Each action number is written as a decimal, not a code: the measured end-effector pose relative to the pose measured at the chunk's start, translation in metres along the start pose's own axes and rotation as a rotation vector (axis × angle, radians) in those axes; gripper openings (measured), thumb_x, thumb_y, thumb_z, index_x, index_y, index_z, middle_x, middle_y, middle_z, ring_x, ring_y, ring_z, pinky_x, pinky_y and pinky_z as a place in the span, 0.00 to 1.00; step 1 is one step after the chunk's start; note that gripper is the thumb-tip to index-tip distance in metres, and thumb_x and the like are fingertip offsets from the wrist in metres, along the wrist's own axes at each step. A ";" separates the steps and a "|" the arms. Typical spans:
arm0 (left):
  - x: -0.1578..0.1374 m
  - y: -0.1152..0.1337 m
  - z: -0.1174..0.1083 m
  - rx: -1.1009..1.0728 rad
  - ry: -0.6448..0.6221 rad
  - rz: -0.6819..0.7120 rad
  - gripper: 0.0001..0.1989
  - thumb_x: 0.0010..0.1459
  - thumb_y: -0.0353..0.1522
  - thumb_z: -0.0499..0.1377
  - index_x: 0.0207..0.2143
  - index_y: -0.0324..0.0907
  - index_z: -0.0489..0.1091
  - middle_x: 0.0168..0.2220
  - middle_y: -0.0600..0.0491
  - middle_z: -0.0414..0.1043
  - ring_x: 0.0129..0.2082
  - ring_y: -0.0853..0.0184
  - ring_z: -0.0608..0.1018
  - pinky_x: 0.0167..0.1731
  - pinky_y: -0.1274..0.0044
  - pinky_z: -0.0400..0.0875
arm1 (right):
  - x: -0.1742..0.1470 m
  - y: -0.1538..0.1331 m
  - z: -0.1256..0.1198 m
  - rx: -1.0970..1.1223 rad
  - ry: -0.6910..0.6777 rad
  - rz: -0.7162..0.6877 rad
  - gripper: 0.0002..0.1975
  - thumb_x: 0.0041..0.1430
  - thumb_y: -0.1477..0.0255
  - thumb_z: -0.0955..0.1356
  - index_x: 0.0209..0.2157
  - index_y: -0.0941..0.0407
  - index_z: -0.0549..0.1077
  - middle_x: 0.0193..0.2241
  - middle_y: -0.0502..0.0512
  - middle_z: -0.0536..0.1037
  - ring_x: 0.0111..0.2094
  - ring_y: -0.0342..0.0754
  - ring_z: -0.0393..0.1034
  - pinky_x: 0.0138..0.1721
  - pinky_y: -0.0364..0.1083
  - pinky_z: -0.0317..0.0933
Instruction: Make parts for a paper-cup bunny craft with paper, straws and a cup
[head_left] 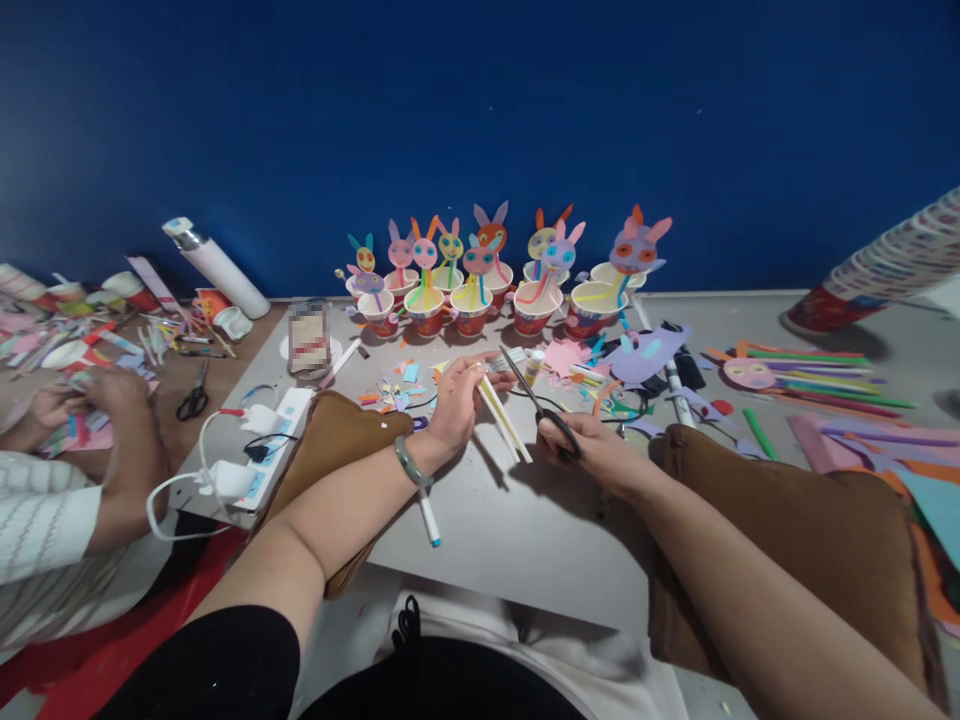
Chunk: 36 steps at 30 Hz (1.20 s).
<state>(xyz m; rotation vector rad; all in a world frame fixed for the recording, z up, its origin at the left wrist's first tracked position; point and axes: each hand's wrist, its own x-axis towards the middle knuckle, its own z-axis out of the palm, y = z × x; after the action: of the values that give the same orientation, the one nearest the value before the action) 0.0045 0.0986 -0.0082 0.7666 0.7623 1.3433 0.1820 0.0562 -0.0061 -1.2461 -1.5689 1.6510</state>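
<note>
My left hand (456, 405) is closed around a few thin, pale yellow-white sticks (504, 420), whose free ends slant down toward me. Whether they are straws I cannot tell. A whitish fringed piece (508, 370) shows just past its fingertips. My right hand (589, 450) grips black-handled scissors (534, 390) with the blades pointing up and left, close to the left fingertips. Colourful paper scraps (401, 388) lie beyond the left hand. A marker with a blue end (429, 520) rests under my left wrist.
Paper cups with rabbit-like paper heads (471, 310) stand along the blue wall. Brown cushions (780, 540) flank me. At left are a power strip (277, 450), a white bottle (217, 265) and another person's hands (97, 400). Stacked cups (870, 270) and coloured sticks (840, 380) lie right.
</note>
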 end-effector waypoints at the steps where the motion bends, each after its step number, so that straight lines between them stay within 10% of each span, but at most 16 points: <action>1: 0.001 0.001 0.000 -0.013 0.015 0.009 0.06 0.54 0.33 0.59 0.34 0.40 0.67 0.39 0.51 0.75 0.36 0.65 0.82 0.44 0.69 0.76 | -0.001 -0.002 -0.001 -0.003 -0.005 -0.018 0.30 0.49 0.41 0.67 0.19 0.55 0.63 0.17 0.48 0.63 0.21 0.40 0.53 0.25 0.44 0.47; 10: 0.006 0.007 0.000 -0.045 0.066 0.031 0.06 0.55 0.34 0.57 0.30 0.41 0.63 0.40 0.50 0.77 0.44 0.62 0.82 0.48 0.68 0.74 | -0.013 -0.016 -0.025 -0.104 -0.151 -0.172 0.30 0.47 0.41 0.69 0.19 0.55 0.61 0.18 0.49 0.64 0.22 0.41 0.55 0.25 0.44 0.48; 20: 0.013 0.015 -0.006 -0.095 0.102 0.095 0.06 0.56 0.33 0.55 0.31 0.42 0.59 0.42 0.50 0.76 0.36 0.67 0.82 0.47 0.69 0.74 | -0.005 0.002 -0.039 -0.802 -0.014 -0.175 0.12 0.47 0.67 0.70 0.21 0.54 0.61 0.20 0.47 0.65 0.24 0.43 0.56 0.27 0.44 0.48; 30: -0.008 -0.011 -0.003 0.038 -0.139 -0.046 0.09 0.55 0.36 0.61 0.34 0.41 0.67 0.50 0.49 0.74 0.44 0.63 0.81 0.48 0.69 0.74 | -0.008 -0.001 -0.025 -0.936 -0.044 -0.393 0.08 0.53 0.66 0.71 0.32 0.55 0.75 0.35 0.58 0.74 0.38 0.51 0.68 0.40 0.48 0.60; 36: -0.022 -0.012 0.000 0.120 -0.310 -0.067 0.17 0.55 0.44 0.64 0.32 0.40 0.66 0.59 0.46 0.66 0.46 0.63 0.80 0.54 0.66 0.72 | -0.006 -0.003 -0.018 -0.734 0.458 -0.499 0.13 0.60 0.61 0.66 0.27 0.53 0.68 0.25 0.54 0.73 0.30 0.49 0.66 0.36 0.49 0.58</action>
<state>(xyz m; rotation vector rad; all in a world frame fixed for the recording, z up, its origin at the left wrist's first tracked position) 0.0091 0.0757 -0.0178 1.0090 0.6187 1.0927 0.2000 0.0595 0.0006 -1.2852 -2.0172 0.4326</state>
